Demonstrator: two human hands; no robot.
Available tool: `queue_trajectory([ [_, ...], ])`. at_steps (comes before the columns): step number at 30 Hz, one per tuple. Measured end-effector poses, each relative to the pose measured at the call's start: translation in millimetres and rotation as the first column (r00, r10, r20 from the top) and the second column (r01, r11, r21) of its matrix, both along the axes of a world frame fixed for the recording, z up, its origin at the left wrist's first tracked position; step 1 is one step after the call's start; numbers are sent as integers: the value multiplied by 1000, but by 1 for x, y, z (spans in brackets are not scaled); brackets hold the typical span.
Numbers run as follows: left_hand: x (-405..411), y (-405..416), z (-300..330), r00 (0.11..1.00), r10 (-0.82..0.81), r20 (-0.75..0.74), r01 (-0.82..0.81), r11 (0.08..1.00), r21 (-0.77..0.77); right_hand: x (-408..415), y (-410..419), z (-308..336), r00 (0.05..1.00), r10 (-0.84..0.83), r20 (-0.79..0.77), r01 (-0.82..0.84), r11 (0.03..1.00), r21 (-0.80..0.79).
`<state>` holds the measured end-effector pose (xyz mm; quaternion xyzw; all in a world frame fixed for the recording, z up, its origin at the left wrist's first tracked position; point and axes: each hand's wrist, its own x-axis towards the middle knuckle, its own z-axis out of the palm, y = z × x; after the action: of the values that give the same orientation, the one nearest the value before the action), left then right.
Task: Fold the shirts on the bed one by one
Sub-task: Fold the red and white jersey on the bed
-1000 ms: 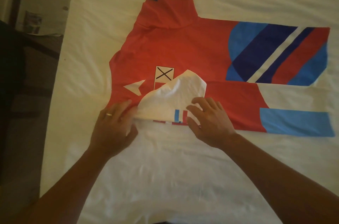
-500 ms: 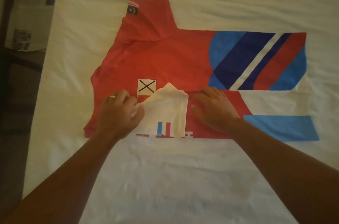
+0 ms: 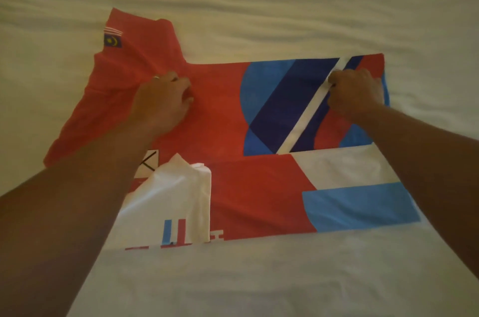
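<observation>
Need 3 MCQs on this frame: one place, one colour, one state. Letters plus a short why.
1. Where is the left hand?
A. on the red part of the shirt below the far sleeve
B. on the bare sheet
C. on the white sleeve

2. What colour is the sleeve folded over the near edge?
A. navy
B. white
C. green

3. What are the hands doing?
A. both lifted
B. both gripping the shirt
C. one idle

Key: A, it lies on red cloth; B, the flap is white; B, the right hand also pinches fabric.

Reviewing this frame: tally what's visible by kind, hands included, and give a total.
Shirts: 1, the red shirt with blue and white panels
Hands: 2, left hand and right hand, both gripping the shirt
Bed sheets: 1, white sheet
Total: 4
</observation>
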<state>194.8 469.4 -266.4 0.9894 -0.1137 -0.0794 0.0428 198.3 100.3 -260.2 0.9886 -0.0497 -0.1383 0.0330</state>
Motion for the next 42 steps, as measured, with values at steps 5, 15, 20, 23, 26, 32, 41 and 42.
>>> queue_trajectory([
  [5, 30, -12, -12, 994, -102, 35, 91, 971, 221, 22, -17, -14, 992, 126, 5, -126, 989, -81],
  [15, 41, -26, -13, 996, -75, 48, 54, 933, 355, 45, -39, -23, 973, 223, 54, -211, 964, -160],
  [20, 18, -29, 4, 991, -11, 133, -29, 955, 295, 25, -44, -13, 967, 199, 156, -172, 970, -172],
  [23, -16, -27, 11, 984, -15, 178, -33, 964, 264, -11, -42, -7, 969, 145, 199, -125, 986, -110],
  [26, -57, -26, 17, 981, -86, 174, 35, 961, 274, -54, -43, -3, 974, 149, 170, -121, 979, -163],
  [32, -120, -20, 22, 962, -225, 154, 179, 948, 262, -126, -53, 0, 989, 86, 118, -69, 988, -140],
  [41, -157, -11, 14, 943, -206, 263, 146, 962, 229, -144, -78, -3, 977, 56, 204, -28, 991, -134],
  [42, -161, -10, 12, 943, -213, 256, 150, 958, 243, -146, -81, -4, 981, 59, 184, -32, 989, -143],
])
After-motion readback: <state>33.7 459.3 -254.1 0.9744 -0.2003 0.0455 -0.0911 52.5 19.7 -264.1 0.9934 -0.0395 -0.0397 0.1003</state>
